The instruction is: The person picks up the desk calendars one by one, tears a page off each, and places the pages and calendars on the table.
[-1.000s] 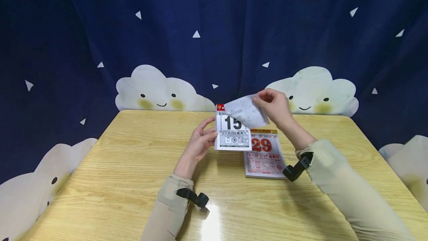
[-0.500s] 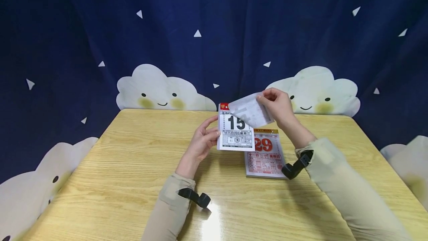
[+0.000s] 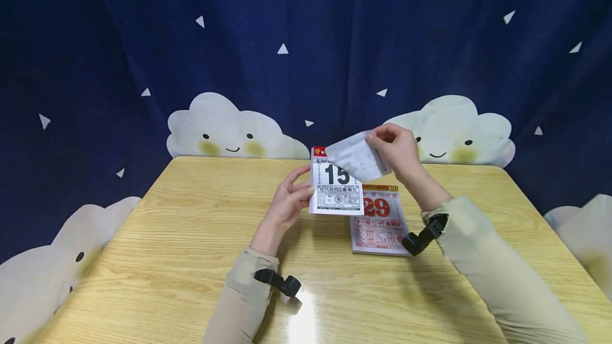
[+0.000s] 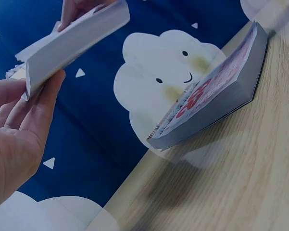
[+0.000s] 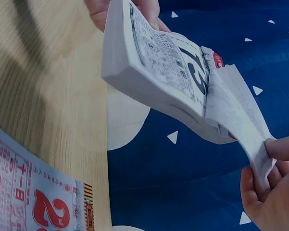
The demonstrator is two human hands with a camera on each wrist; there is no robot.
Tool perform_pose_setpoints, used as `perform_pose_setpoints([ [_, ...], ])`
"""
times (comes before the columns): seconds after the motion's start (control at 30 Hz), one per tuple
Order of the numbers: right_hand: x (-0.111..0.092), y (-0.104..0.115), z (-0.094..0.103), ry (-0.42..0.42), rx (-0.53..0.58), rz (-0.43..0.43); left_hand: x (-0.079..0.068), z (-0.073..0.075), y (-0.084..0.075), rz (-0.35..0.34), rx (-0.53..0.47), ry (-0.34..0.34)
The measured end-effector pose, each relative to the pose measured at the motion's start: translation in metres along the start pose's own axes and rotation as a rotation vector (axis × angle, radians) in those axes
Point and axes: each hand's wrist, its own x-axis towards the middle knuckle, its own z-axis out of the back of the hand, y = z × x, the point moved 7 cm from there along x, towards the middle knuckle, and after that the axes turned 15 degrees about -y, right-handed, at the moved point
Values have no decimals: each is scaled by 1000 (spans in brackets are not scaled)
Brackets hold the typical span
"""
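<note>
The left hand [image 3: 287, 203] pinches the left edge of the black-numbered calendar [image 3: 337, 199], holding it above the counter [image 3: 191, 238]. At that calendar's 2 o'clock, the right hand [image 3: 398, 150] grips a lifted sheet [image 3: 358, 156] between thumb and fingers; the sheet slants across the calendar's upper right, beside the red header [image 3: 318, 151]. At 4 o'clock, the red-numbered calendar [image 3: 380, 231] lies on the counter. Beyond, at 12 o'clock, hangs a dark-blue curtain [image 3: 315, 31].
</note>
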Motion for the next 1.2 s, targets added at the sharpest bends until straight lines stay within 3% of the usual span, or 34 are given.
perform_pose_setpoints([
  [0.1, 4, -4, 2, -14, 15, -34, 0, -1, 0, 1, 0, 21],
  [0.3, 16, -13, 27, -120, 145, -92, 1, 15, -6, -2, -27, -34],
  [0.47, 17, -14, 28, -93, 182, -106, 0, 18, -10, -10, -13, -18],
  [0.6, 17, -11, 29, -118, 239, -119, -1, 14, -9, -1, -3, -1],
  [0.8, 16, -12, 34, -120, 344, -172, 0, 16, -10, 4, -35, -23],
  [1.2, 17, -15, 39, -102, 405, -182, 1, 20, -9, 24, -14, -35],
])
